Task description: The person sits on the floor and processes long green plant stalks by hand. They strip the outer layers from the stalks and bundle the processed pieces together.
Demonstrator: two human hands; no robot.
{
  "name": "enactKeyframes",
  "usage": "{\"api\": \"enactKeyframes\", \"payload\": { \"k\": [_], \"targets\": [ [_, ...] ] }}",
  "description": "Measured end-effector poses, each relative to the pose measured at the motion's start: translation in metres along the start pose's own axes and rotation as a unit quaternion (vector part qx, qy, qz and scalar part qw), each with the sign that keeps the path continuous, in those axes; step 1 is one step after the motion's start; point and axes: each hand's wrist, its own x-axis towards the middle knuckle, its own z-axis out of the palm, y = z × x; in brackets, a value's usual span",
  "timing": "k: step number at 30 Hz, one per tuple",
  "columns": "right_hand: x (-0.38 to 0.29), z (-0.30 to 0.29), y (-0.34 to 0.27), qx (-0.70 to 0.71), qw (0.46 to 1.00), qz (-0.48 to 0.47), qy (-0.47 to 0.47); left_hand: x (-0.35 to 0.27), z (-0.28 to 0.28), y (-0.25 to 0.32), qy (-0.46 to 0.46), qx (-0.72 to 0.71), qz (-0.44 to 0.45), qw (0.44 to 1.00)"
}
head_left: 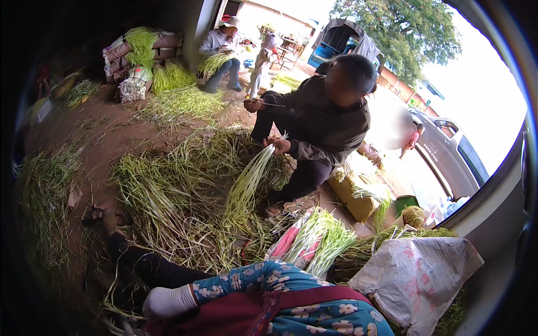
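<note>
My right hand (164,301), in a white glove below a teal floral sleeve, is low in the head view over a dark red apron (227,315). Its fingers are hidden, so its hold cannot be told. A greyish shape at the bottom edge, beside thin stalks, may be part of my left hand (129,328); it is mostly out of view. Before me, long green and yellowish stalks (168,189) lie heaped on the floor. A bunch of pale-ended green stalks (321,239) rests on a red and white sack (290,243) beyond my sleeve.
A crouching person (332,113) in dark clothes holds a bunch of stalks (250,180) across the heap. Another person (222,50) sits behind, near stacked bundles (138,54). A white woven sack (414,273) lies at right. A child and vehicles are outside.
</note>
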Motion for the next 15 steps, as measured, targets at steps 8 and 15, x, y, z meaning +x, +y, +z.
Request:
{"api": "enactKeyframes", "payload": {
  "k": [8,15],
  "targets": [
    [-0.008,-0.014,0.0,-0.047,0.998,0.011,0.041,0.02,-0.006,-0.019,-0.002,0.055,-0.02,0.998],
    [0.016,-0.017,-0.017,-0.051,0.999,0.009,-0.005,0.031,-0.027,-0.017,-0.039,-0.134,-0.012,0.99]
  ]
}}
